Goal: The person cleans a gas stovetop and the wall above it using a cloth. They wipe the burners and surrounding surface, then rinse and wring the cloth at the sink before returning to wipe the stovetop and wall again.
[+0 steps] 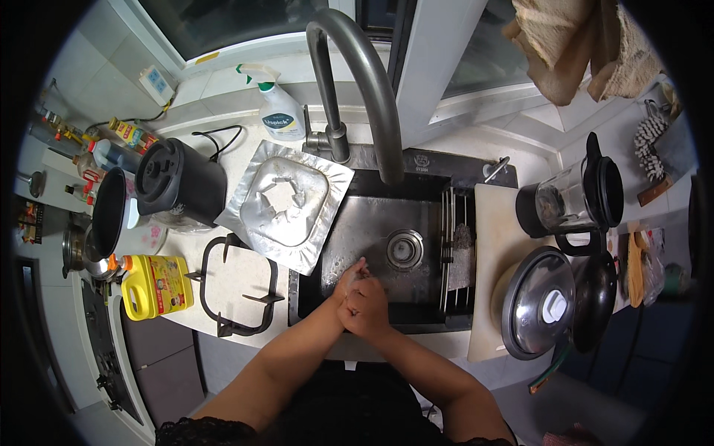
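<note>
Left hand (348,281) and right hand (367,306) clasped over wet steel sink (372,223)

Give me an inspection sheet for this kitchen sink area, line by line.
Surface: pale counter around a dark steel sink; no water seen running from the tap.
Job's things: nothing held.
Clutter: foil liner, black burner grate, yellow jug, spray bottle, black pot, steel lid, blender jug.
Hands: left hand and right hand pressed together over the sink.
Cables: black cord behind the pot.
Surroundings: window, cloths hanging at upper right.
</note>
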A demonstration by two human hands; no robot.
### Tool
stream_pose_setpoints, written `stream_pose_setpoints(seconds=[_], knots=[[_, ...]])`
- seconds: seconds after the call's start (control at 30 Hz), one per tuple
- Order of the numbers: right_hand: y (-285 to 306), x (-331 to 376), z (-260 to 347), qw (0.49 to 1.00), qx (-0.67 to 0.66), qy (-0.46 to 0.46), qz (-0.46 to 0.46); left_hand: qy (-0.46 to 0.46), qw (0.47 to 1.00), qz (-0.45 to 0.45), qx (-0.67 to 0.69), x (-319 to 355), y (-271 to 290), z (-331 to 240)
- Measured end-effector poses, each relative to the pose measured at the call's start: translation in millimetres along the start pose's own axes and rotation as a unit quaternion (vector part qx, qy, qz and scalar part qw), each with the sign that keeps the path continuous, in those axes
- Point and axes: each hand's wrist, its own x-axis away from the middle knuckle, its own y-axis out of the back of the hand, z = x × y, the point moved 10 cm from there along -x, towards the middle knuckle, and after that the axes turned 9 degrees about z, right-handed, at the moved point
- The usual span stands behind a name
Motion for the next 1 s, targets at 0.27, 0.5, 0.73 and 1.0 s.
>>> stream_pose_setpoints(seconds=[0.27,0.5,0.73,1.0], knots=[[18,-12,-5,0.997,-0.033,-0.028,-0.062,-0.040,0.990,-0.115,-0.073,7,21,-18],[26,9,-74,0.984,-0.013,-0.103,-0.148,-0.073,0.919,-0.351,-0.163,11,-31,6],[13,-7,-19,0.992,-0.126,-0.008,-0.025,-0.061,0.924,-0.350,-0.144,15,-43,7],[-28,42,-111,0.529,-0.692,-0.490,-0.002,-0.059,0.959,-0.242,-0.138,6,-60,-2]])
